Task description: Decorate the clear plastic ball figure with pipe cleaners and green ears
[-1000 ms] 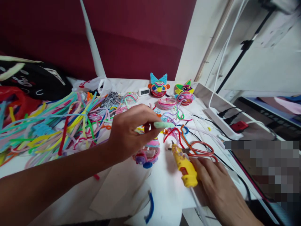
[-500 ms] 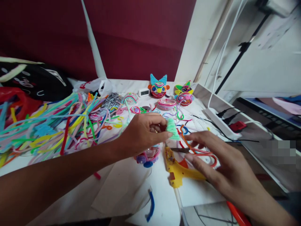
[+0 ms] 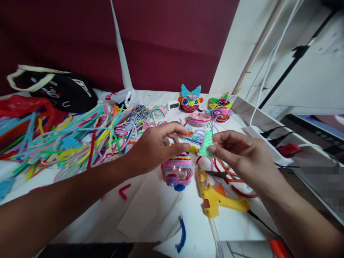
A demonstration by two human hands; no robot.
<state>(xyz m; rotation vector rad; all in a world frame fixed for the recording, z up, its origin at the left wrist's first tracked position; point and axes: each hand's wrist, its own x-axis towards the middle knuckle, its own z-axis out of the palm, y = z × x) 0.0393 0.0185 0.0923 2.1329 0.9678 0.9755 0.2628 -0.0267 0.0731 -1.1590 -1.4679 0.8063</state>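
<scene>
Between the thumb and fingers of my right hand (image 3: 239,154) is a light green triangle of pipe cleaner (image 3: 206,145), held upright over the table. My left hand (image 3: 163,145) hovers just left of it, thumb and fingers apart with nothing between them. Below my left hand sits a round ornament wrapped in pink and striped pipe cleaner (image 3: 176,167), with purple and blue balls at its front; its top is partly hidden. A yellow glue gun (image 3: 219,200) lies under my right hand. Scissors with orange-red handles (image 3: 233,176) rest behind it, partly covered by my hand.
A big heap of coloured pipe cleaners (image 3: 80,141) spreads over the left side. Finished ornaments, one with blue ears (image 3: 190,100), stand at the back beside a small white timer (image 3: 173,105). A white power strip (image 3: 271,145) lies at right. A blue piece (image 3: 182,234) lies in front.
The green triangle has passed from my left hand to my right hand. My left fingers have parted, and my right hand has closed on the piece. The view has shifted slightly left.
</scene>
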